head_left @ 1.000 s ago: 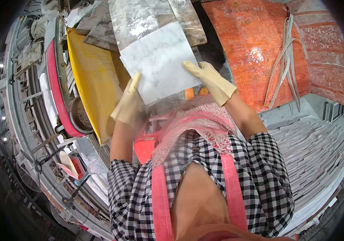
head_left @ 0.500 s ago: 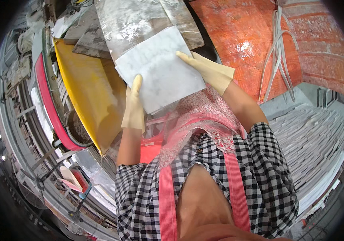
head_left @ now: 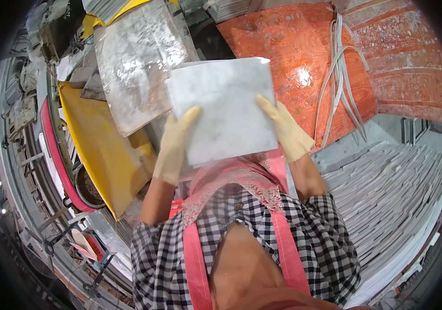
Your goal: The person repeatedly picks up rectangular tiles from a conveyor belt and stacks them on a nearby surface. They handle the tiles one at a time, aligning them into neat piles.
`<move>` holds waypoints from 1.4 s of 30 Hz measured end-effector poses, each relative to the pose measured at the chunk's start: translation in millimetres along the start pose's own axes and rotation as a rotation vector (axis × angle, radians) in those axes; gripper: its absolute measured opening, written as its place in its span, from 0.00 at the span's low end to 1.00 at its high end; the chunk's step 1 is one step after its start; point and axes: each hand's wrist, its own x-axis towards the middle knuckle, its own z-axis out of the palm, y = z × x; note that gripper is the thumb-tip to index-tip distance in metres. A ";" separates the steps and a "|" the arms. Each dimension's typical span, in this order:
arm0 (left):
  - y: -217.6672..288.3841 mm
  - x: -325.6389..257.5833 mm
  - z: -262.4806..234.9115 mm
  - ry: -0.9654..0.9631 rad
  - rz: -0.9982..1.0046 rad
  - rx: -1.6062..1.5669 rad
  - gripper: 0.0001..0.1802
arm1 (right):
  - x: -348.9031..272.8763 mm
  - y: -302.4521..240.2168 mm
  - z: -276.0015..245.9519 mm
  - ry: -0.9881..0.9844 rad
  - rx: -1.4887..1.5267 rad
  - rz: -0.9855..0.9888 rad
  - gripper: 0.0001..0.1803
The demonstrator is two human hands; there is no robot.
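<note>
Our left hand (head_left: 176, 133) and right hand (head_left: 286, 130) are gloved in cream. We see white tiles (head_left: 229, 113) clouded with soft grey. Our shirt (head_left: 329, 248) is checked black and white; our apron (head_left: 268, 197) is pink, partly flecked red and white, with finely striped pink straps (head_left: 198, 263). We also see a yellow sheet (head_left: 94, 150), an orange board (head_left: 288, 46) with darker streaks, a pinkish-red rim (head_left: 51, 137) and pale grey strips (head_left: 391, 191).
</note>
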 end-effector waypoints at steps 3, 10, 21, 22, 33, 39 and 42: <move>-5.6 31.2 71.0 -0.058 -0.074 0.225 0.37 | -27.4 5.4 -65.7 0.280 0.044 0.085 0.44; -38.7 106.3 194.8 -0.327 -0.273 0.218 0.37 | -59.2 -11.0 -157.5 0.539 0.252 -0.045 0.42; 37.4 226.5 201.7 -0.439 -0.186 -0.005 0.38 | 64.1 -114.0 -158.2 0.468 0.023 -0.166 0.36; 49.0 245.8 196.2 -0.442 -0.130 -0.066 0.35 | 90.0 -130.6 -160.6 0.499 -0.057 -0.113 0.37; 114.1 352.6 132.5 0.119 -0.146 -0.164 0.37 | 284.4 -258.3 -110.5 0.171 -0.275 0.108 0.39; 130.7 418.4 127.2 0.169 -0.065 -0.453 0.35 | 397.4 -302.6 -99.2 -0.130 -0.194 0.117 0.36; 143.4 458.1 131.2 0.314 -0.043 -0.459 0.36 | 473.4 -316.5 -100.7 -0.215 -0.255 0.131 0.34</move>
